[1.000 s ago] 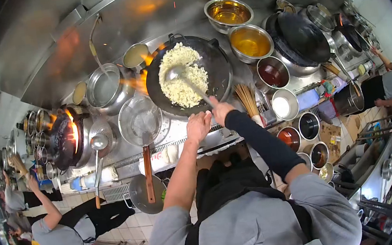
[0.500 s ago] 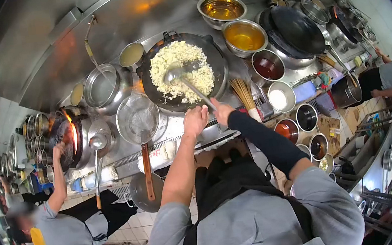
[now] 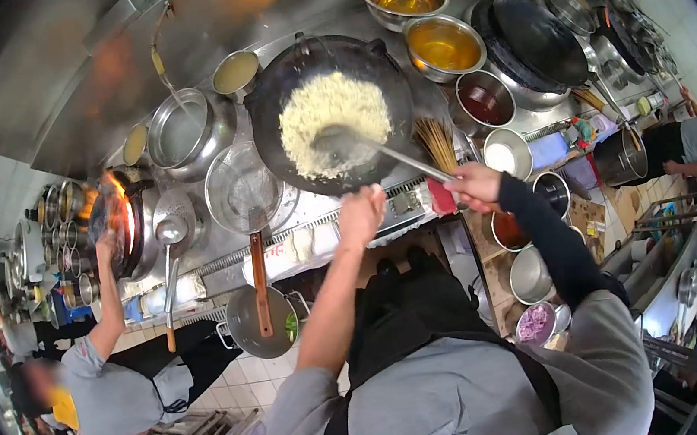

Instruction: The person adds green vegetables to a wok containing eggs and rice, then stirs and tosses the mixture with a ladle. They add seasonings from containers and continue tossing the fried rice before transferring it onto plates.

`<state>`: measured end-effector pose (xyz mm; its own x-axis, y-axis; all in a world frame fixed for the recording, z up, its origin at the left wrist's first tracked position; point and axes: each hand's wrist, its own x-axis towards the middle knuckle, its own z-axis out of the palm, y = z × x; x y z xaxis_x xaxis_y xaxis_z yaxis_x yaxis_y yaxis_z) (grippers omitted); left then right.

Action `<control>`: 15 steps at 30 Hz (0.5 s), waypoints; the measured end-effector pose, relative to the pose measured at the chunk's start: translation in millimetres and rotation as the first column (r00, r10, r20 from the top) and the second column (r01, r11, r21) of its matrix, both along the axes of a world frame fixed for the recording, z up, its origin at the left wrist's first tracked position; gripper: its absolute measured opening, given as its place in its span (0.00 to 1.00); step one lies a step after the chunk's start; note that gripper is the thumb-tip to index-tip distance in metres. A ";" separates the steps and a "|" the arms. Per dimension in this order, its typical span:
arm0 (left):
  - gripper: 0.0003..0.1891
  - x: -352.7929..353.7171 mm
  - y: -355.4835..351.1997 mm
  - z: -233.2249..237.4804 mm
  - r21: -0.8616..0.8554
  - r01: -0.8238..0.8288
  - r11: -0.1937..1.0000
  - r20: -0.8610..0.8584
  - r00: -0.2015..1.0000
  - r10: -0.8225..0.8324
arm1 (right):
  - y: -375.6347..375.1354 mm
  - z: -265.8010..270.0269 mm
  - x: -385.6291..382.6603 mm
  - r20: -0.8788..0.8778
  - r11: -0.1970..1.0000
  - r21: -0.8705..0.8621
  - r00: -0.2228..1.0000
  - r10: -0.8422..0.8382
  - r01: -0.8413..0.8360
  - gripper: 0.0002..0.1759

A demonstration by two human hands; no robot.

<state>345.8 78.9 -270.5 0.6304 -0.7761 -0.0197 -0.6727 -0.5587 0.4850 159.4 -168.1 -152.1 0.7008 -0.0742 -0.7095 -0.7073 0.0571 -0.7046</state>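
Note:
My left hand (image 3: pixel 363 216) is a closed fist at the near rim of a large black wok (image 3: pixel 278 152); the part it grips is hidden under the fingers. In my right hand (image 3: pixel 477 187) is the end of a long metal ladle handle. The bowl of the ladle (image 3: pixel 337 138) is down in pale yellow, rice-like food (image 3: pixel 339 101), which lies heaped in the middle of the wok and is slightly blurred. A bamboo brush (image 3: pixel 435 142) stands just right of the wok, near my right hand.
Bowls of amber liquid (image 3: pixel 445 45) stand behind right, with a pot of dark red liquid (image 3: pixel 486 100) nearer. A wooden-handled strainer (image 3: pixel 245 187) lies left. Flames (image 3: pixel 118 215) rise at another wok, where a co-worker's hand (image 3: pixel 106 244) reaches in. Chopped purple food (image 3: pixel 536 323) sits lower right.
My right hand has moved right and slightly down, drawing the ladle handle with it. The food has gathered into a tighter heap. My left hand has shifted slightly right.

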 end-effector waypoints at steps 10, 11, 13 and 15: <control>0.17 -26.6 40.9 65.9 -0.181 0.041 0.983 -0.055 0.997 -0.051 | 27.1 41.9 -39.6 0.514 0.744 -0.668 0.700 0.496 -0.037 0.24; 0.17 -6.6 33.9 90.7 -0.193 0.032 0.981 -0.051 0.998 -0.043 | 23.7 64.6 -38.1 0.350 0.825 -0.544 0.853 0.388 -0.153 0.22; 0.17 30.3 14.0 108.6 -0.241 0.065 0.968 -0.011 0.998 -0.069 | 10.6 97.6 -27.5 -0.098 0.943 -0.219 0.967 0.234 -0.250 0.20; 0.18 34.8 1.3 72.8 -0.213 0.025 0.977 -0.129 0.990 -0.054 | 4.1 50.3 2.9 -0.045 0.901 -0.358 0.969 0.244 -0.244 0.21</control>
